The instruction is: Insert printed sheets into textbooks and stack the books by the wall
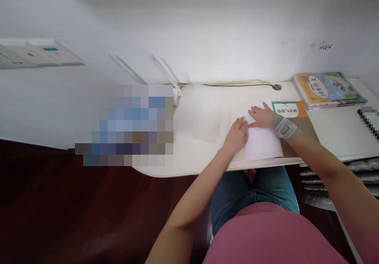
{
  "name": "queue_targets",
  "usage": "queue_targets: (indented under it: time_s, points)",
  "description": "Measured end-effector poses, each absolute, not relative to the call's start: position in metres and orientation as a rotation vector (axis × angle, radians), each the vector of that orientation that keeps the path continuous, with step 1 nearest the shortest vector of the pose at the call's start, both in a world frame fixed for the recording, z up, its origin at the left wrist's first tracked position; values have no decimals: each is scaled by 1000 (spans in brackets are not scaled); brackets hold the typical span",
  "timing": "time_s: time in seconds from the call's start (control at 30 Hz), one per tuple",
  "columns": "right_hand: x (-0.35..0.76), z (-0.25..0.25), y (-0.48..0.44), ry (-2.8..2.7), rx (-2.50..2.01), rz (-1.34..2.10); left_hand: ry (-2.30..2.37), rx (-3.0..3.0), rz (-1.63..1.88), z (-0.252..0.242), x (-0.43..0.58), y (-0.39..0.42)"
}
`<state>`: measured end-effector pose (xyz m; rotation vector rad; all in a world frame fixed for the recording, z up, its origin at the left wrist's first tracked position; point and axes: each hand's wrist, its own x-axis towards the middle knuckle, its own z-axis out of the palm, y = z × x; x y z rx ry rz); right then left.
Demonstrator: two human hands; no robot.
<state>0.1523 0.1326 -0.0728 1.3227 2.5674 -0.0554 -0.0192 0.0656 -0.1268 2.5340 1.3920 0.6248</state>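
On the white desk lies a textbook (299,132) with a green, orange and brown cover, and a white sheet or page (262,145) covers its left part. My right hand (262,116), with a grey band on the wrist, presses flat on the white page, fingers spread. Beside it, my left hand (237,135) rests at the page's left edge, its fingers stretched out and low. A thin, see-through sheet (198,114), faint against the desk, spreads to the left of my left hand. Whether it joins the book I cannot tell.
A stack of colourful books (328,88) sits at the back right. A dark-edged object (368,124), partly blurred out, is at the far right. Yellow and black cables (237,84) run along the wall to a hole (277,87). A white antenna device (177,94) stands left, beside a pixelated area.
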Motion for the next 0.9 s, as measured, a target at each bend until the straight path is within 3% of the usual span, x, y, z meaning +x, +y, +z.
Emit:
queue_targets:
  time_s: [0.57, 0.73, 0.9]
  points:
    - [147, -77, 139, 2737, 1310, -140, 1437, 2465, 616, -117, -17, 62]
    - [175, -72, 150, 2928, 1693, -179, 1393, 2642, 540, -108, -13, 56]
    - [200, -91, 151, 2955, 2086, -419, 1283, 2731, 225, -99, -10, 41]
